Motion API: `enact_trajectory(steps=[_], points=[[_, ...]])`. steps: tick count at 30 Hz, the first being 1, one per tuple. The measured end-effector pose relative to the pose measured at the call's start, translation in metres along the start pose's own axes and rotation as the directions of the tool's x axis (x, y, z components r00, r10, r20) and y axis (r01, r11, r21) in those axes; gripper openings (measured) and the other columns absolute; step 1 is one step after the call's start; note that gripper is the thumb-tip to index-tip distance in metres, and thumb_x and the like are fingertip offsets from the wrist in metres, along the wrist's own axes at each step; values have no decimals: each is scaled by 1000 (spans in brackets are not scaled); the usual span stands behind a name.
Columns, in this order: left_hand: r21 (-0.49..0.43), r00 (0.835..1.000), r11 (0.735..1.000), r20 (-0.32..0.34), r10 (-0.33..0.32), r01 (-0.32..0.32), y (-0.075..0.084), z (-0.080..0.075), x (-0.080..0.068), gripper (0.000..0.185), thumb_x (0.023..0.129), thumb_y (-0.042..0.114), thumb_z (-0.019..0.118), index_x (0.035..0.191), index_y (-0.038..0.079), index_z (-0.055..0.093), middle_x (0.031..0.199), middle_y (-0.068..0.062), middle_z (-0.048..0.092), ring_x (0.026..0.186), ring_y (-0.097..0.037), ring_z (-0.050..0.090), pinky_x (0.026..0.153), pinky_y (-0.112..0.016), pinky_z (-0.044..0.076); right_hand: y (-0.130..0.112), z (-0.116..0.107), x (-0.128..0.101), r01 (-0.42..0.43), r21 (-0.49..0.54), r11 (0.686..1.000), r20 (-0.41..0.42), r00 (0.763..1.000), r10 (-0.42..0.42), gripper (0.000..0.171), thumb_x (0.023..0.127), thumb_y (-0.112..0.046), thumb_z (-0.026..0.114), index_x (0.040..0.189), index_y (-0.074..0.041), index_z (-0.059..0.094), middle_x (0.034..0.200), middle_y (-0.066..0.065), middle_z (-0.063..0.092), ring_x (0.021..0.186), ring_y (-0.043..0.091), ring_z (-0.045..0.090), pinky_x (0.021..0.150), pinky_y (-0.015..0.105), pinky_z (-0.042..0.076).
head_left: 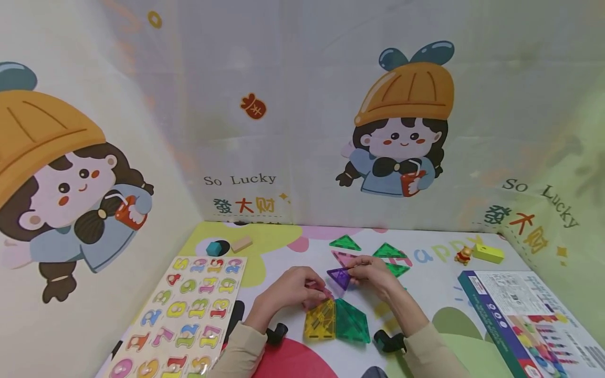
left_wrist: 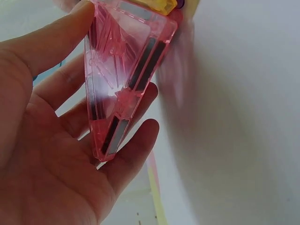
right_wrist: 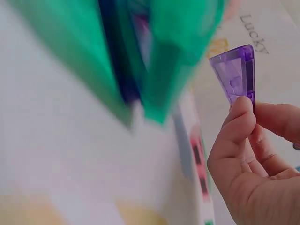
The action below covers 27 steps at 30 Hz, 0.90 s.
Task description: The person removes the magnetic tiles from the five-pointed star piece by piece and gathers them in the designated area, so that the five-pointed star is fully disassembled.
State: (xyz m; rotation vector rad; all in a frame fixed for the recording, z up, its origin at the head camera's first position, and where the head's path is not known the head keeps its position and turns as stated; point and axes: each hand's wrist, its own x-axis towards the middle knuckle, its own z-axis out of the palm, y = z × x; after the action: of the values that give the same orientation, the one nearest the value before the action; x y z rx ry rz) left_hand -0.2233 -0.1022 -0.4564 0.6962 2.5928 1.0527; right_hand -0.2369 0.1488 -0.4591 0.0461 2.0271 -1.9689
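Observation:
In the head view my left hand (head_left: pixel 286 290) holds a pink translucent triangular magnetic tile (left_wrist: pixel 123 61), with the thumb on one side and fingers behind. A yellow tile (head_left: pixel 319 326) and a green tile (head_left: pixel 352 321) stand side by side just below that hand, and the pink tile's edge meets the yellow one. My right hand (head_left: pixel 376 273) pinches a small purple triangular magnetic tile (right_wrist: pixel 238 75) between thumb and fingertips. The purple tile is held raised, to the right of the left hand. Behind it lies a pink triangle (head_left: pixel 342 257), partly covered in the head view.
Loose green triangles (head_left: pixel 345 242) lie farther back. A number puzzle board (head_left: pixel 189 310) is at left, with a teal block (head_left: pixel 214 249) and wooden block (head_left: pixel 242 244) behind. At right are a box (head_left: pixel 524 320), a bear figurine (head_left: pixel 463 255) and a yellow block (head_left: pixel 489 253).

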Motion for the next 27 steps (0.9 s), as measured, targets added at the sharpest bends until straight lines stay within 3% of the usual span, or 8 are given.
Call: enact_trajectory(steps=[3, 7, 10, 14, 20, 22, 27], points=[[5, 1000, 1000, -5, -4, 4, -1, -1, -1, 21, 85, 41, 77, 101, 27, 75, 98, 14, 68, 87, -4, 58, 76, -23, 50, -1, -7, -2, 0, -49, 999, -28, 1000, -2, 23, 91, -3, 65, 109, 10, 60, 82, 4, 65, 64, 12, 60, 62, 23, 53], [19, 1000, 1000, -21, -7, 7, -4, -3, -2, 24, 86, 45, 75, 102, 26, 75, 100, 12, 69, 91, -7, 58, 80, -26, 50, 1, -11, -5, 7, -188, 982, -13, 1000, -9, 21, 91, -1, 64, 109, 7, 60, 84, 8, 64, 67, 14, 63, 65, 26, 56], [33, 999, 999, -40, -19, 21, -5, -4, -3, 27, 87, 46, 73, 103, 25, 75, 100, 11, 70, 94, -9, 59, 84, -30, 51, 2, -12, -8, 28, -322, 946, -18, 999, -36, 20, 89, 0, 66, 108, 4, 63, 83, 10, 64, 65, 16, 63, 64, 29, 56], [29, 995, 996, -64, -80, 82, -6, -8, -5, 29, 88, 46, 72, 104, 22, 75, 98, 7, 69, 94, -12, 57, 82, -33, 51, 3, -11, -13, 37, -480, 876, -64, 995, -77, 21, 87, -4, 69, 108, 0, 68, 77, 10, 65, 60, 17, 61, 59, 31, 53], [-38, 984, 985, -50, -171, 169, -7, -14, -8, 34, 88, 45, 71, 105, 16, 76, 94, 0, 69, 86, -16, 56, 68, -30, 48, 0, -6, -16, 28, -568, 822, -92, 991, -97, 21, 87, -10, 71, 107, -4, 70, 73, 8, 64, 59, 19, 59, 57, 31, 48], [-67, 980, 979, -37, -194, 191, -9, -15, -9, 33, 88, 45, 71, 101, 15, 76, 89, 0, 68, 81, -16, 56, 66, -29, 46, 0, -3, -16, 55, -586, 808, -57, 992, -109, 19, 87, -11, 72, 105, -5, 71, 74, 7, 63, 60, 18, 58, 57, 30, 48], [-151, 973, 963, -30, -230, 223, -19, -17, -8, 30, 89, 43, 71, 89, 13, 78, 74, 0, 62, 71, -14, 52, 62, -27, 42, 2, 8, -20, 189, -540, 821, 157, 980, -122, 20, 91, -15, 69, 106, -2, 71, 87, 6, 67, 71, 17, 60, 67, 30, 54]])
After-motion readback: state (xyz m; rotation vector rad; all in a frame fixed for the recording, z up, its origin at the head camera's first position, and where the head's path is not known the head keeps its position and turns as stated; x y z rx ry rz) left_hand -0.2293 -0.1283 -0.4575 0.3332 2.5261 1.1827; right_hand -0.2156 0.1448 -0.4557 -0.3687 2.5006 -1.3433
